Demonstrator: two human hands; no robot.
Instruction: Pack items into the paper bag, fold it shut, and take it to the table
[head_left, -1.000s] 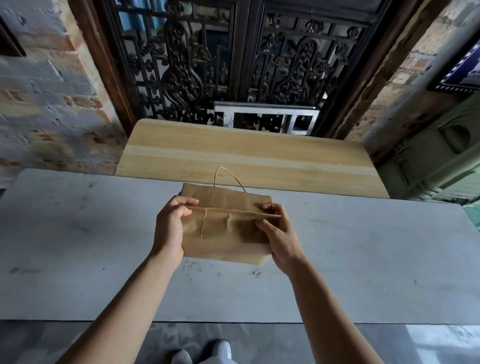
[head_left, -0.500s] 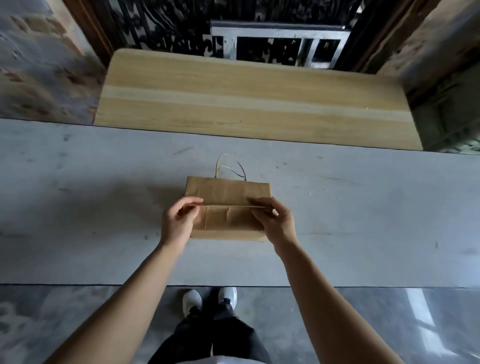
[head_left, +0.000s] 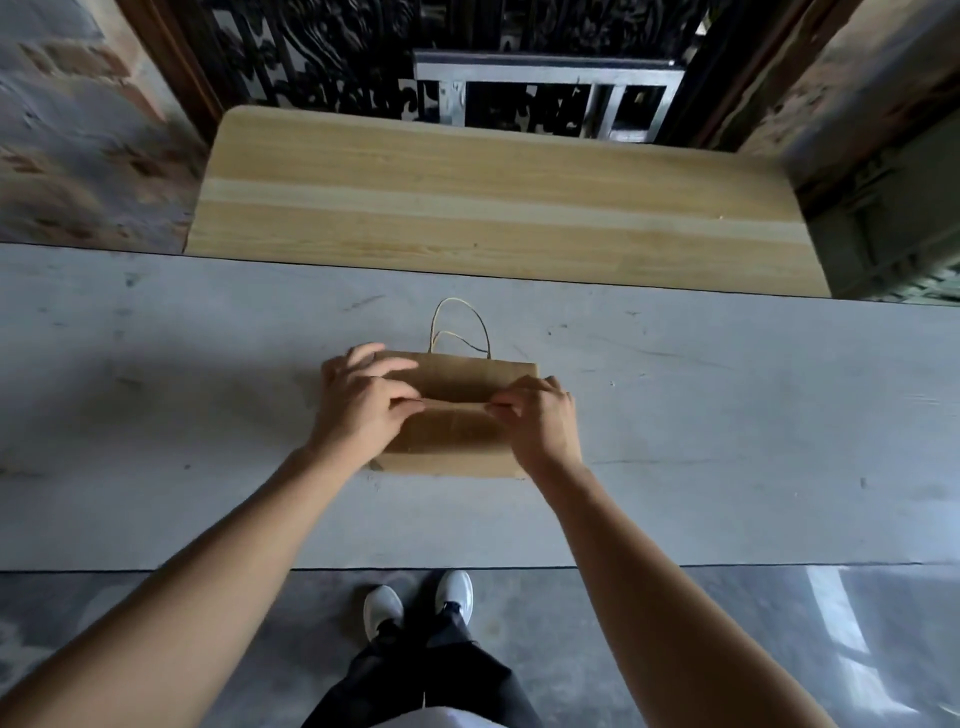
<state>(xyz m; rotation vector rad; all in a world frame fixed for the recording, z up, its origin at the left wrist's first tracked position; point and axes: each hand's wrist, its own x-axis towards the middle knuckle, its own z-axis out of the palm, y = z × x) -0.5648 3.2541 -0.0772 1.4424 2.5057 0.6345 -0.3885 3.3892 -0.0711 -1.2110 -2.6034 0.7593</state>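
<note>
Flat brown paper bag lies on the grey scuffed worktop, twine handles pointing away, beyond the fingertips. Left hand sits on the bag's left end, right hand on its right end. Both sets of fingers are together, pinched on the folded-over top flap along the crease line; thumbs hidden under the paper, so grip depth unclear.

Step in hand, my read: setting the fold.
- Keep both pinches level so the crease runs square.
- Press down into the worktop, then slide the fingers outward from the middle to sharpen it.
- Keep the handles clear of the flap.

Contents not visible. Pale wooden table is just past the worktop's far edge, bare.
</note>
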